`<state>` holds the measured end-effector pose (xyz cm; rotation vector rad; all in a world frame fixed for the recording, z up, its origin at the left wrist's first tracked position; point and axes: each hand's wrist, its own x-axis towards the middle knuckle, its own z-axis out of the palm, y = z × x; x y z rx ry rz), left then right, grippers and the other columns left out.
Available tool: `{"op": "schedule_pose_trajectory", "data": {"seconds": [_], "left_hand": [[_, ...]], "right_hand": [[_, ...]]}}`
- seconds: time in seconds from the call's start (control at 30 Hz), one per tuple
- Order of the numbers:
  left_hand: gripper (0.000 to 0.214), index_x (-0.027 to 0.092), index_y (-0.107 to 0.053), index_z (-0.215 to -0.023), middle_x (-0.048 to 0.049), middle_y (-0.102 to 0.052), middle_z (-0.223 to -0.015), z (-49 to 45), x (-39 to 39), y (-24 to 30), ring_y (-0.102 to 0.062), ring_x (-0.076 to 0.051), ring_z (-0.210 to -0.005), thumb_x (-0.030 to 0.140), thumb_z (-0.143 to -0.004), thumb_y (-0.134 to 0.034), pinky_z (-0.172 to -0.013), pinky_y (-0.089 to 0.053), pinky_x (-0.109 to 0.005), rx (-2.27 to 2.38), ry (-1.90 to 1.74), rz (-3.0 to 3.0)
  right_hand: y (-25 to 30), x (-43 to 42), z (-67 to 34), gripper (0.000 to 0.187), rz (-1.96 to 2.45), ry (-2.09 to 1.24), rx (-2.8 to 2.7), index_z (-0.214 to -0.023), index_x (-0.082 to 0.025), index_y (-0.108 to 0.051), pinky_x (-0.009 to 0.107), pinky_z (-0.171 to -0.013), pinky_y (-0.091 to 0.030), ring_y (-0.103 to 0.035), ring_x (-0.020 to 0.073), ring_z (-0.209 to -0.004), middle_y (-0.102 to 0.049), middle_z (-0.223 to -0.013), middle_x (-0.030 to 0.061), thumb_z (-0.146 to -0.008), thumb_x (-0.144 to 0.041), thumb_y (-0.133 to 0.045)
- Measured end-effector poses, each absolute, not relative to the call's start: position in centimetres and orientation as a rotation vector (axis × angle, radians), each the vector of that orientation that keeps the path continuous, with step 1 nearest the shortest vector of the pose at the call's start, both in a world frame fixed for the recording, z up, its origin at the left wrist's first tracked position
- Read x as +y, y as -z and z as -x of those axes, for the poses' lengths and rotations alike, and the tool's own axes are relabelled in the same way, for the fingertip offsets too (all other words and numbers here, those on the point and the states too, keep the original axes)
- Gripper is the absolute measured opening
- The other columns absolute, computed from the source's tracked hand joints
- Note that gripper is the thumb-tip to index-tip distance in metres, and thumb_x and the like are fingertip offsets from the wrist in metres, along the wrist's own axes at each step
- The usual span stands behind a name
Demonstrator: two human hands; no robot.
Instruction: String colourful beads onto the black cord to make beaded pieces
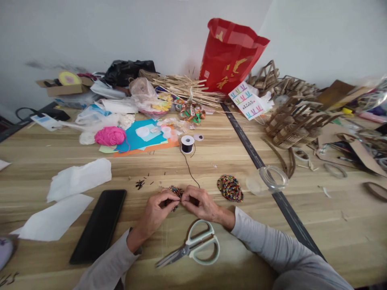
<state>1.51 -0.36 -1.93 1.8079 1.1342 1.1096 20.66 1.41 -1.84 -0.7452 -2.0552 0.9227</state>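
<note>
My left hand [159, 206] and my right hand [200, 203] meet fingertip to fingertip just above the table, each closed in a pinch. A string of small multicoloured beads [175, 190] shows behind and below the left fingers, which pinch it at a point mostly hidden. Thin black cord [189, 169] runs from a white spool [187, 144] down to my right fingers, where its end is out of sight. Scissors with pale green handles [193, 244] lie partly spread below the hands. To the right rests a coiled heap of bead strings [230, 188].
Short black cord scraps [140, 184] lie left of the hands. A black phone [99, 225] and white paper pieces [80, 179] are further left. Behind sit pink yarn [110, 136], blue sheets [133, 139] and a red bag [231, 56]. Clear rolled tubing [273, 178] and small woven baskets [292, 127] stand right.
</note>
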Motion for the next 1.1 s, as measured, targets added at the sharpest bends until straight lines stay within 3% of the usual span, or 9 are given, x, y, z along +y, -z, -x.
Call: {"op": "schedule_pose_trajectory", "data": {"seconds": [1.1], "left_hand": [[0.007,0.017,-0.071,-0.073,-0.0054,-0.072,-0.073,-1.6,-0.3,1.7,-0.066,-0.018,-0.073,0.014,-0.076,-0.065,-0.07,-0.054,-0.029,1.111,-1.125,-1.842]], "right_hand": [[2.4,1.6,-20.8,0.015,0.752,-0.94,-2.082,-0.079,-0.016,-0.058,0.025,-0.065,-0.047,-0.055,0.014,-0.069,-0.06,-0.074,0.0046,-0.09,-0.026,-0.056]]}}
